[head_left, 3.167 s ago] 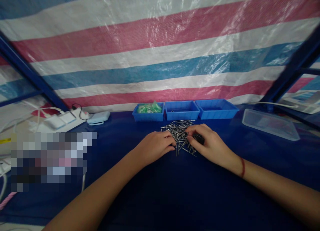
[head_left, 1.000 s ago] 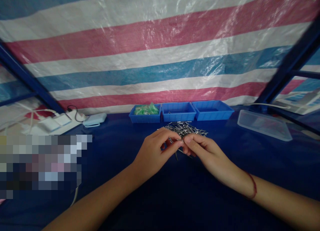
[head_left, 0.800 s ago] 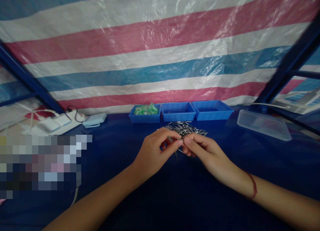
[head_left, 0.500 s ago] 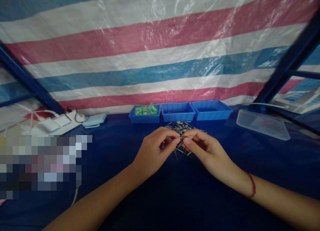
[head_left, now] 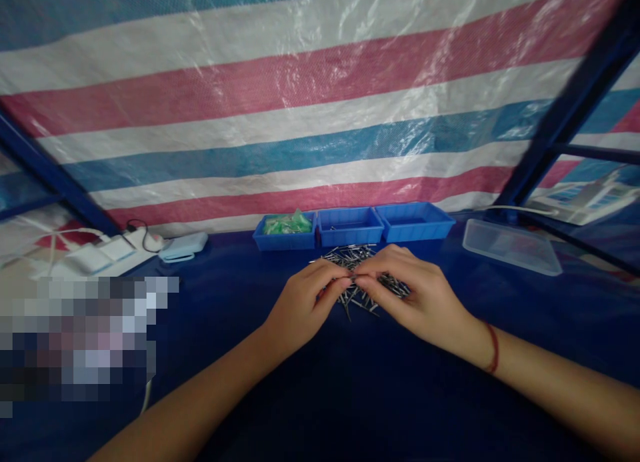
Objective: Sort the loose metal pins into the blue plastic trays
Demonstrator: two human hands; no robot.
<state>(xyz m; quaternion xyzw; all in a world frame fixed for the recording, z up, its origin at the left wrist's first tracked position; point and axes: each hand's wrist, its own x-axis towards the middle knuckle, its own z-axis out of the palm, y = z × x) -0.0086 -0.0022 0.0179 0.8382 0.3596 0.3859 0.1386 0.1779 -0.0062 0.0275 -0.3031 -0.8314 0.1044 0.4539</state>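
Note:
A loose pile of thin silver metal pins (head_left: 363,304), looking like blind rivets, lies on the dark blue tabletop (head_left: 360,389). Over its near side, my left hand (head_left: 305,305) and my right hand (head_left: 423,295) meet fingertip to fingertip. Both thumbs and forefingers are closed in a pinch around one small metal pin (head_left: 353,278), mostly covered by the fingers. More of the pile shows under my right palm, and part of it is hidden by both hands.
Behind the pile stand three blue bins: the left bin (head_left: 285,242) holds a green plastic bag (head_left: 287,223), beside a middle bin (head_left: 350,237) and right bin (head_left: 417,230). A clear plastic tray (head_left: 513,247) lies right; a light-blue case (head_left: 184,247) and power strip (head_left: 113,254) lie left.
My hands went from resting at the pile to meeting over it, with a metal pin pinched between them. Since half a second ago, my right fingers have shifted left over the pin, covering more.

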